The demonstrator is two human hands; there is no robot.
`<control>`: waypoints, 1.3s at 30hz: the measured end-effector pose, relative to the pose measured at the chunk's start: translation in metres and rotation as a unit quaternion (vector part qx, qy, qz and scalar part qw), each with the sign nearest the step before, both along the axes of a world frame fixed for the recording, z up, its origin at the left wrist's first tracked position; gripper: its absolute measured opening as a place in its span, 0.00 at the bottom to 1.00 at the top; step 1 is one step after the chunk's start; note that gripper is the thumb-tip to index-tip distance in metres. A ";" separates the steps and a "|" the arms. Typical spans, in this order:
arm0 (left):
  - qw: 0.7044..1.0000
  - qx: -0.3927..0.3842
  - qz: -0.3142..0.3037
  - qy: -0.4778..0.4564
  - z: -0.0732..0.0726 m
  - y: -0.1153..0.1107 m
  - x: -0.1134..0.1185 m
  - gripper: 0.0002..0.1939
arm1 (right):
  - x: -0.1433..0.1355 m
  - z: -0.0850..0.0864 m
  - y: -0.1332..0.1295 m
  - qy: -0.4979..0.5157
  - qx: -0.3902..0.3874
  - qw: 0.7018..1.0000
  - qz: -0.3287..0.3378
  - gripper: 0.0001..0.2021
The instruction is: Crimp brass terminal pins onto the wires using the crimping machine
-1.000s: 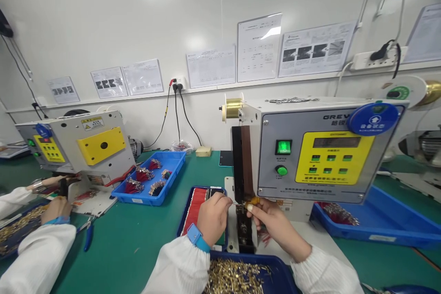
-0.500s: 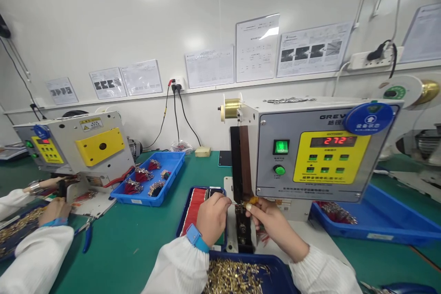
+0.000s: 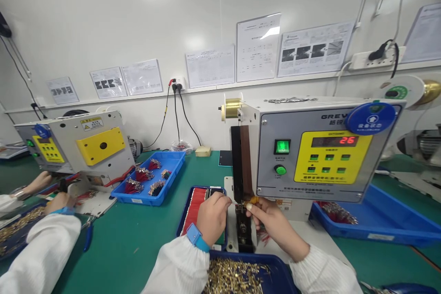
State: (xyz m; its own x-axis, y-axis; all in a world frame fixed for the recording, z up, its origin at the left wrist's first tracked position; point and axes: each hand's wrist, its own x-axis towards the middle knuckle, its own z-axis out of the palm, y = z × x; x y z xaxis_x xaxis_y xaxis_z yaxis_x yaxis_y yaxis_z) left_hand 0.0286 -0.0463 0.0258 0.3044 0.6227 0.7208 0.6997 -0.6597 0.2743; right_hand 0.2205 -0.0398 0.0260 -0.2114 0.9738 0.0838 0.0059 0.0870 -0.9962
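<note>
The left hand [image 3: 212, 215] pinches a thin pale strand [image 3: 233, 202] at a narrow black metal press [image 3: 243, 228], the right hand [image 3: 270, 217] curls, grip unclear, by an orange piece [image 3: 254, 200], and slipping could skew the strand.

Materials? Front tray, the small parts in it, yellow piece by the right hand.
Front tray: likely moulded plastic; smooth dark blue, rounded rim.
Small parts: metal, probably brass or plated; bright gold and silvery glints.
Yellow piece by the right hand: perhaps plastic, solid colour; finish unclear.
</note>
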 end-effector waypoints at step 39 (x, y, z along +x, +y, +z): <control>1.000 0.003 -0.001 0.006 -0.002 0.000 0.000 0.12 | -0.002 -0.001 0.000 -0.006 0.009 1.000 -0.012 0.18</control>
